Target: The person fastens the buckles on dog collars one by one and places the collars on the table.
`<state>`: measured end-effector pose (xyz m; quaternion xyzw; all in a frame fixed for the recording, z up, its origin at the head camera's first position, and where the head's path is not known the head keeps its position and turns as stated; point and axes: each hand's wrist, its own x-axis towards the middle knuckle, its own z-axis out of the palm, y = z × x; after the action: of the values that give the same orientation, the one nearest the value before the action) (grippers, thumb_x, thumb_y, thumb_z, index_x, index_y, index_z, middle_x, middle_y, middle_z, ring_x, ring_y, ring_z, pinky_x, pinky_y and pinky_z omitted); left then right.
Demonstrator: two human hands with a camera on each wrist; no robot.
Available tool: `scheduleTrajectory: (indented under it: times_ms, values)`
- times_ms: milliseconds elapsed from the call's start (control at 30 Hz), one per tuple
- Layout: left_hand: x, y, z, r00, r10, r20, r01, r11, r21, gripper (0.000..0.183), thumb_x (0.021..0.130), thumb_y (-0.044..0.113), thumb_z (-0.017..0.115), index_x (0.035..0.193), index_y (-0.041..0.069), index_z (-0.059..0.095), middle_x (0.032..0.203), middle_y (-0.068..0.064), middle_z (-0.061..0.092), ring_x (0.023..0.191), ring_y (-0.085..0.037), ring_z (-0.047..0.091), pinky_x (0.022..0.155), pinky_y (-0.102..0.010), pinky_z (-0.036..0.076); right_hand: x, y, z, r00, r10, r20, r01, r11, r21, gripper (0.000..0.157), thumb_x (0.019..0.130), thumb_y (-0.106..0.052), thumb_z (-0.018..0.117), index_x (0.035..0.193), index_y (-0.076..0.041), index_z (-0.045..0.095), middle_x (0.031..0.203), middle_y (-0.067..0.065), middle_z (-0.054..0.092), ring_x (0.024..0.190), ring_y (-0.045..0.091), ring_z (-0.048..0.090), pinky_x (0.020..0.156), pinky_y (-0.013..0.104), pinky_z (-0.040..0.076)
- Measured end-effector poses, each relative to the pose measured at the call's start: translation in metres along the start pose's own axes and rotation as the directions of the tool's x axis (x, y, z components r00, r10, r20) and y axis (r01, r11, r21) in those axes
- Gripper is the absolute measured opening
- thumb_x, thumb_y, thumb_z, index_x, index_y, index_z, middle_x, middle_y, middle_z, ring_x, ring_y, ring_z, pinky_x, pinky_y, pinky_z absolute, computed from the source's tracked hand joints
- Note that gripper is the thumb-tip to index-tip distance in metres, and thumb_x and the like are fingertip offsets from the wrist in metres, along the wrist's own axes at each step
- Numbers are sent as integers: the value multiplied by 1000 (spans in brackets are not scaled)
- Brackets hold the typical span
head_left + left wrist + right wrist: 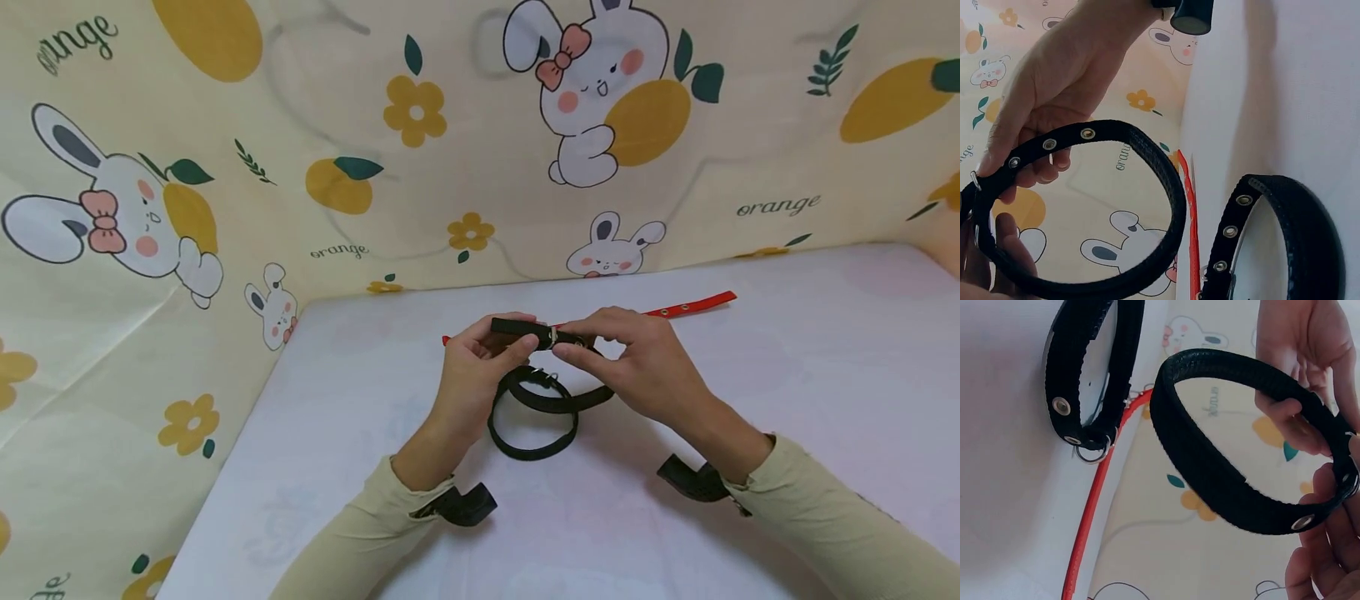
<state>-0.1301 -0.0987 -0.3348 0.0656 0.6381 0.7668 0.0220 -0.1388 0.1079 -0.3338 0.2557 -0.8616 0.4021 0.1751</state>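
A black collar [558, 405] with metal eyelets is raised over the table, its band closed in a loop. My left hand [468, 375] pinches the strap end beside the metal buckle [553, 336]. On the other side of the buckle, my right hand [652, 362] grips the band between thumb and fingers. Eyelets run along the held collar [1175, 200] in the left wrist view. Beneath it lies a second black collar [532, 454], also looped, with a metal ring that shows in the right wrist view.
A red strap [697, 306] with eyelets stretches across the table behind my hands, its middle hidden by them. The white tabletop [337, 467] meets a cloth backdrop [450, 50] printed with rabbits and oranges at the back and left.
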Motion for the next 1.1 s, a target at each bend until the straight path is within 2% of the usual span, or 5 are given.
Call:
scheduleTrajectory:
  times_ms: [200,367,733,933,1100]
  values:
    - [0,-1,1,999,32,-30,-31,999,18,25,91,4,70,115,-2,68,93,4,74,86,-11,64,80,-25,53,1,0,1,1000,-3,-5,3,1000,-8,20,83,-29,82,103,-25,79,94,-13,73,92,4,65,76,26,50]
    - [0,0,1,997,49,-54,-49,999,8,25,89,3,71,114,-3,68,93,4,75,89,-11,67,82,-26,54,2,0,0,1000,-5,-8,5,1000,-17,20,83,-28,82,103,-26,79,94,-11,74,92,6,65,71,25,49]
    - [1,-2,0,995,84,-60,-87,995,-46,20,90,-1,70,110,-2,69,90,7,76,92,-11,69,88,-29,53,1,1,-1,1000,-23,-20,23,1000,-16,21,83,-25,81,104,-24,79,93,-9,75,91,9,65,70,25,46]
    - [3,0,-2,992,84,-96,-97,986,-137,16,87,8,75,102,6,72,89,5,76,85,-10,68,86,-27,55,2,1,-2,999,-21,-29,20,999,-32,19,85,-26,80,104,-23,79,94,-6,76,91,13,66,67,27,47]
    - [4,2,-3,992,75,-99,-91,980,-175,24,80,19,79,101,9,72,89,4,76,83,-9,70,85,-27,56,2,1,-3,1000,-3,-27,2,999,-32,19,86,-28,79,104,-24,79,94,-6,76,91,13,65,64,26,46]
